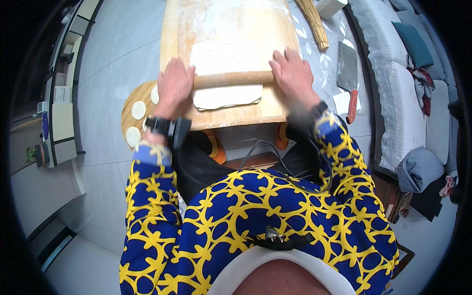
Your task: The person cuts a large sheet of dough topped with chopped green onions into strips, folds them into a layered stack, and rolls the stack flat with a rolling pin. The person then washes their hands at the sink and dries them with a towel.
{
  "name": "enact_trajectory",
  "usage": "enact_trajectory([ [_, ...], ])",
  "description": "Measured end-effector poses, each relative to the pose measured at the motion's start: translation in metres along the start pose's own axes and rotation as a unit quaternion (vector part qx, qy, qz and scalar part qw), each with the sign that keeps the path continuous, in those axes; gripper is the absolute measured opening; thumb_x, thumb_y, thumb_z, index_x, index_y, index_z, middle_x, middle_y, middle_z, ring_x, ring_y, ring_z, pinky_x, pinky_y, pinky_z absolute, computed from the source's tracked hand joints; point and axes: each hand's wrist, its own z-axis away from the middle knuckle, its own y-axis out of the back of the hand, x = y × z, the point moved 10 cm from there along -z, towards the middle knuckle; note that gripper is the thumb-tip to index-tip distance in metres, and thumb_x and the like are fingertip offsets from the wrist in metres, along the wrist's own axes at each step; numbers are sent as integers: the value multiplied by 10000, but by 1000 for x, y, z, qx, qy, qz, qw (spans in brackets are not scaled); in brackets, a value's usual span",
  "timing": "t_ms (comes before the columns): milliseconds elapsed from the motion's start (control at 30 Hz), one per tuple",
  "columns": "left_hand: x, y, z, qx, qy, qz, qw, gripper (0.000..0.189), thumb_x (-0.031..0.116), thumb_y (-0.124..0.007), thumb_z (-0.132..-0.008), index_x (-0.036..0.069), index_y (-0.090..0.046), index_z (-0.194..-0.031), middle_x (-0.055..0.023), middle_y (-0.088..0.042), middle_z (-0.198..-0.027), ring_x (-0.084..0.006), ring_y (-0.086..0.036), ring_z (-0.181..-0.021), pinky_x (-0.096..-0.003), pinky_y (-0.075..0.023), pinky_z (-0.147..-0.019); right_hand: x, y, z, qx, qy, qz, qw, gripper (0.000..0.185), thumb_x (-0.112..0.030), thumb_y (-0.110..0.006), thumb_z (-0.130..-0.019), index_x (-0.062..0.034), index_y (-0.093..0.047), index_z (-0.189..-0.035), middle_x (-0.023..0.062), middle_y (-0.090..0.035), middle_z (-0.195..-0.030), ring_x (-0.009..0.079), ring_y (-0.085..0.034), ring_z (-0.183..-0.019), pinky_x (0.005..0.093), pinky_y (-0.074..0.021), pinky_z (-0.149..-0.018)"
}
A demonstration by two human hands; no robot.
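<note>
Both my hands bear on a wooden rolling pin (234,78) that lies crosswise over a pale sheet of layered dough (228,97). My left hand (174,79) covers the pin's left end, with its fingers stretched forward. Over the right end is my right hand (293,72), its fingers slightly bent. The dough shows both beyond the pin and on my side of it, and its near edge reveals more than one layer. Under it is a floured wooden board (177,33). Each wrist carries a black strapped device.
To the left, a round wooden board (127,107) holds several dough discs (139,110). A cleaver (347,66) with a red handle lies at right, near a straw brush (313,24). A dark cable (254,147) loops before my lap. A sofa (402,103) stands farther right.
</note>
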Motion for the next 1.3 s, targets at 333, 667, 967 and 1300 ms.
enact_trajectory([
  [333, 11, -14, 135, 102, -92, -2, 991, 672, 347, -504, -918, 6, -239, -1432, -194, -265, -1480, -348, -228, -1381, -513, -131, -1131, -20, 4, 115, 26, 12, 53, 998, 546, -377, -542, -874, -54, -454, -1306, 157, -443, -1330, 342, -357, -1271, 566, -145, -1059],
  [667, 16, -5, 108, 103, -81, -17, 991, 695, 382, -501, -905, -30, -266, -1413, -205, -295, -1465, -346, -241, -1377, -504, -127, -1130, -14, -4, 77, 6, 0, 42, 999, 581, -426, -497, -893, -64, -418, -1339, 164, -406, -1365, 351, -337, -1287, 604, -133, -1051],
  [967, 20, -13, 146, 83, -105, -12, 991, 725, 344, -531, -895, -18, -211, -1435, -210, -241, -1487, -350, -193, -1395, -515, -113, -1133, -18, -1, 110, -13, 31, 69, 997, 594, -429, -497, -897, -83, -399, -1370, 161, -393, -1384, 341, -321, -1315, 610, -135, -1052],
  [1300, 15, 15, 8, 98, -34, -22, 994, 666, 454, -357, -948, -22, -304, -1411, -234, -233, -1492, -338, -206, -1401, -552, -136, -1117, 6, -4, -25, 37, -23, 48, 998, 531, -473, -359, -948, -85, -511, -1278, 214, -472, -1312, 356, -428, -1239, 608, -265, -999],
])
